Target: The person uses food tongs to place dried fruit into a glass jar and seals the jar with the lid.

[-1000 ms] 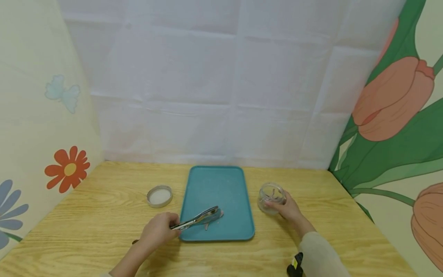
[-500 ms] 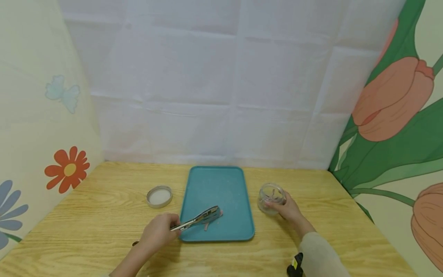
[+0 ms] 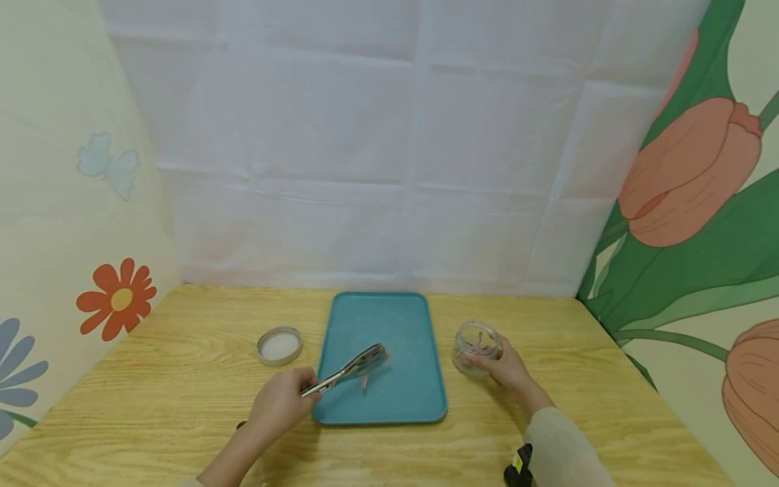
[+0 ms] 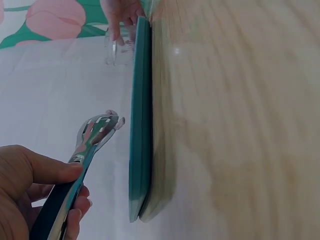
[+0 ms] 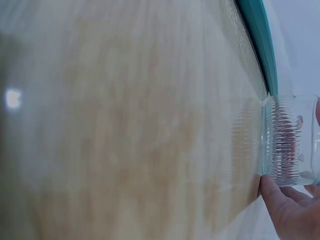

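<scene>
My left hand [image 3: 282, 404] grips metal tongs [image 3: 348, 369] by the handles, thumb on one side and fingers on the other. Their heads are over the lower half of a blue tray [image 3: 383, 318]. Between the tips is something thin and pinkish [image 4: 120, 123], with a strip [image 3: 364, 383] dangling below them in the head view. To the right of the tray, my right hand [image 3: 510, 368] holds a clear glass jar [image 3: 477, 346] upright on the table, fingers around its side. The jar has no lid on, and small pinkish-brown pieces [image 5: 286, 142] lie inside behind the ribbed glass.
A round lid [image 3: 279, 346] lies on the wooden table [image 3: 207, 379] left of the tray. Tiny crumbs dot the tray. A white sheet [image 3: 377, 169] hangs behind the table, with patterned walls at both sides. A black device [image 3: 519, 467] sits at the right sleeve.
My left hand has lifted the tongs slightly up and away from the tray's near edge, and the pinkish strip has risen with them. My right hand and the jar stay in place.
</scene>
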`<action>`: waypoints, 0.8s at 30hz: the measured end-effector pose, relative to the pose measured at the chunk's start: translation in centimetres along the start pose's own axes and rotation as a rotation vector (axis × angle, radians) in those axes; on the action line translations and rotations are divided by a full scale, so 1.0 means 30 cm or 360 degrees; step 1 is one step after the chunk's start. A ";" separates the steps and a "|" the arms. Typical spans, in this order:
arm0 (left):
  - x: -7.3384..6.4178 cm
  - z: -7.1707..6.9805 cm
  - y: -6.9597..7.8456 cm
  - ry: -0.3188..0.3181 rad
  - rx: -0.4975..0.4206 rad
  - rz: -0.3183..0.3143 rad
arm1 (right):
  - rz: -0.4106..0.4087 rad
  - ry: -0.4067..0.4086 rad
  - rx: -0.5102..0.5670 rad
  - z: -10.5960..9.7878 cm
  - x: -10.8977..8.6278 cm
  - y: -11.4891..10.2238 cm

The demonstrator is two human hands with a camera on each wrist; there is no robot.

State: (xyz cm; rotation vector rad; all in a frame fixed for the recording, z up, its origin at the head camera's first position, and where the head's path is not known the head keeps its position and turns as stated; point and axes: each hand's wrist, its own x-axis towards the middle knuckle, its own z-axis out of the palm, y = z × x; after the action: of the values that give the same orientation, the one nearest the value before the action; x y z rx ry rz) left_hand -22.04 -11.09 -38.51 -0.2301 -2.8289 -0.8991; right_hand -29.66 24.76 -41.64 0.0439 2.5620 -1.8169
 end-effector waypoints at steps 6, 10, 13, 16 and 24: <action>0.014 -0.004 0.018 0.0084 -0.0034 0.0024 | 0.0018 -0.0014 0.0011 -0.001 0.003 0.000; 0.025 -0.007 0.031 0.0120 -0.0065 0.0040 | 0.0026 -0.0022 0.0003 -0.002 0.009 0.005; 0.036 -0.007 0.041 0.0157 -0.0074 0.0059 | 0.0017 -0.0015 0.0001 -0.002 0.008 0.006; 0.048 -0.008 0.050 0.0207 -0.0084 0.0076 | -0.0012 -0.0007 -0.0016 0.001 0.005 0.005; 0.084 -0.006 0.090 0.0294 -0.0080 0.0148 | -0.0032 0.0001 -0.0009 0.002 0.003 0.005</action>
State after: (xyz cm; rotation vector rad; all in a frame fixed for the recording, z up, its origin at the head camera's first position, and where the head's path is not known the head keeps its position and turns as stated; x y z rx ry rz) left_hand -23.94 -8.78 -36.37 -0.2679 -2.6067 -0.9217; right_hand -29.73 24.74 -41.79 0.0192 2.5775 -1.8164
